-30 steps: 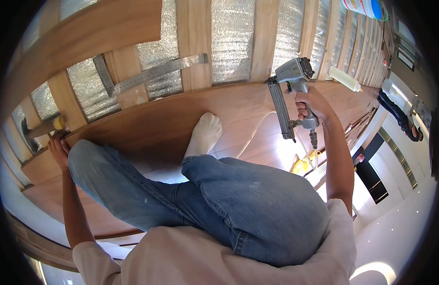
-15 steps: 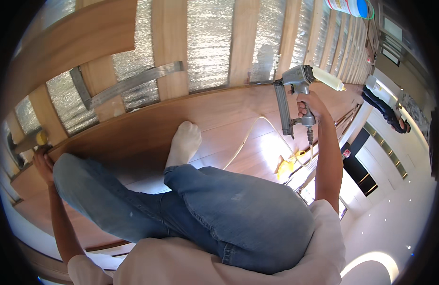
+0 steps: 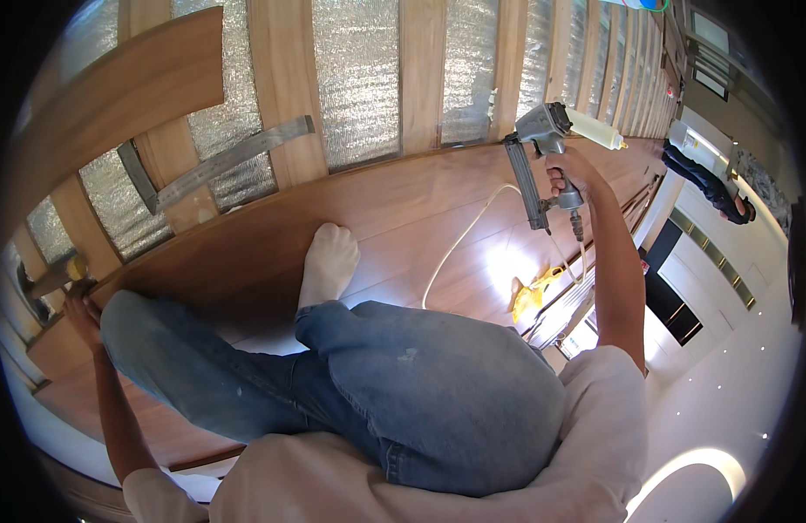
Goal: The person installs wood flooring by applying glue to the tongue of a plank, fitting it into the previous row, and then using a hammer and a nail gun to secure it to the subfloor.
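My right hand [image 3: 570, 173] is closed around the grip of a grey nail gun [image 3: 540, 129], held at the edge of the wooden floor planks [image 3: 403, 202]. A pale hose runs from the fitting at its lower end. Against the gun's head lies a translucent bottle [image 3: 593, 129] with a yellow tip. At the far left, my left hand [image 3: 84, 321] lies with its fingers stretched out along the plank edge, holding nothing that shows. Just beyond its fingers is a hammer-like tool [image 3: 56, 277] with a yellow end, partly in shadow.
Wooden battens [image 3: 285, 96] with silvery foil [image 3: 357, 78] between them run along the far side. A metal carpenter's square [image 3: 233, 162] and a loose plank [image 3: 124, 70] lie across them. A bright yellow work light [image 3: 529, 296] stands at right. Another person [image 3: 703, 179] is farther off.
The view has shifted a little, so the battens and square appear farther left. My right hand has carried the nail gun slightly to the right along the plank edge. My left hand stays about where it was.
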